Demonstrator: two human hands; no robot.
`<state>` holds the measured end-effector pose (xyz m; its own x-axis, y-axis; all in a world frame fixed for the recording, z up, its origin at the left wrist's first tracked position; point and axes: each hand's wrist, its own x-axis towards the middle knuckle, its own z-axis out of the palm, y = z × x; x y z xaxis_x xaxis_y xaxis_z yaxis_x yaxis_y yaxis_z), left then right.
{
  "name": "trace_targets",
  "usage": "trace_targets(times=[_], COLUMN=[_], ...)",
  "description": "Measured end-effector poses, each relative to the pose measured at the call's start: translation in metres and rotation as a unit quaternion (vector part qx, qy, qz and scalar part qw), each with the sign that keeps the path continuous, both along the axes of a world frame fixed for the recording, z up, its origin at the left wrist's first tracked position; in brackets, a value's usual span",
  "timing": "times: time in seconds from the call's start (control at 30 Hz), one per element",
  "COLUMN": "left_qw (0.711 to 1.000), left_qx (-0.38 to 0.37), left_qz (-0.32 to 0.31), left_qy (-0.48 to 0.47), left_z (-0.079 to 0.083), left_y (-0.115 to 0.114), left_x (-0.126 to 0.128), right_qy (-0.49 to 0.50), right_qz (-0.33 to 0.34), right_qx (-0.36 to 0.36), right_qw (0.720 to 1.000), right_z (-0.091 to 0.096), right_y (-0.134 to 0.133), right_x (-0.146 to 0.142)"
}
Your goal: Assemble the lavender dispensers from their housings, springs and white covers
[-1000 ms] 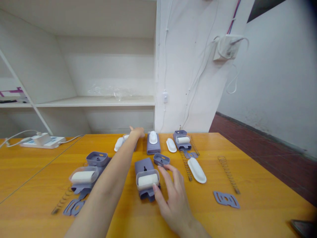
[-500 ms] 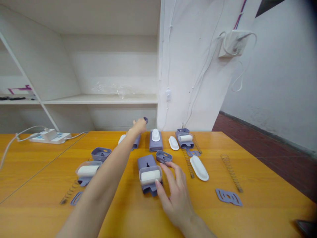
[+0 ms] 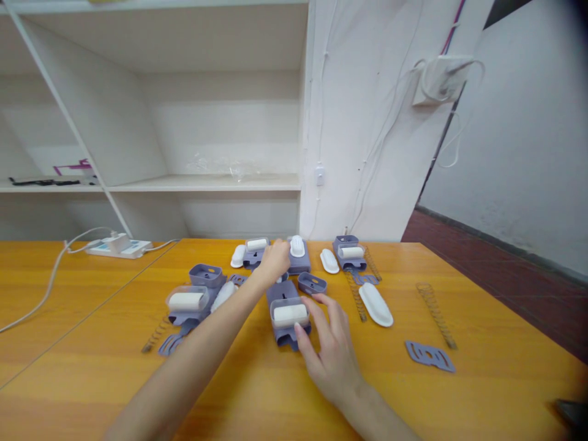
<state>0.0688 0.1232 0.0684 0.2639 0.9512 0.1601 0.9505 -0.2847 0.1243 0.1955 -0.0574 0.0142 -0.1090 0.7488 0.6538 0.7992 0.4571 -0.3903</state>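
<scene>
Left grip: curled; I can't tell if it holds anything.
Right grip: my fingers apart beside the purple box.
Table: glossy orange wood.
Purple box: smooth, mid-table.
White block: rounded, in a clear tray.

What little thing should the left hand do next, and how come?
Maybe bring the left hand gently toward the near purple box. That hand is just beyond the box, with a small purple part peeking out below it, and the right hand, thumb and fingers spread at the box's right side, could probably keep the box steady.
</scene>
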Motion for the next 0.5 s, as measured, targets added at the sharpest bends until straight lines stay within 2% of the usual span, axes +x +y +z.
trace_targets(times=[0.13, 0.23, 0.37, 0.43, 0.5], left_qw=[0.999, 0.999, 0.998, 0.996, 0.992], left_qx=[0.029, 0.042, 0.052, 0.067, 0.087], left_qz=[-0.013, -0.015, -0.014, -0.024, -0.048], left_qy=[-0.016, -0.021, -0.029, -0.049, -0.084], left_z=[-0.009, -0.008, 0.008, 0.020, 0.030], left_y=[-0.014, -0.021, -0.038, -0.058, -0.092], left_x=[-0.006, -0.017, -0.035, -0.044, -0.055], right_qy=[-0.008, -0.014, -0.026, -0.031, -0.031], right_qz=[0.003, 0.007, 0.015, 0.015, 0.011], right_qx=[0.002, -0.005, -0.007, -0.006, -0.004], right_qw=[1.000, 1.000, 1.000, 0.999, 0.999], right_z=[0.000, -0.002, -0.004, -0.005, -0.005], right_y=[-0.001, -0.001, -0.001, -0.001, -0.001], right_x=[-0.002, -0.002, -0.002, -0.002, -0.002])
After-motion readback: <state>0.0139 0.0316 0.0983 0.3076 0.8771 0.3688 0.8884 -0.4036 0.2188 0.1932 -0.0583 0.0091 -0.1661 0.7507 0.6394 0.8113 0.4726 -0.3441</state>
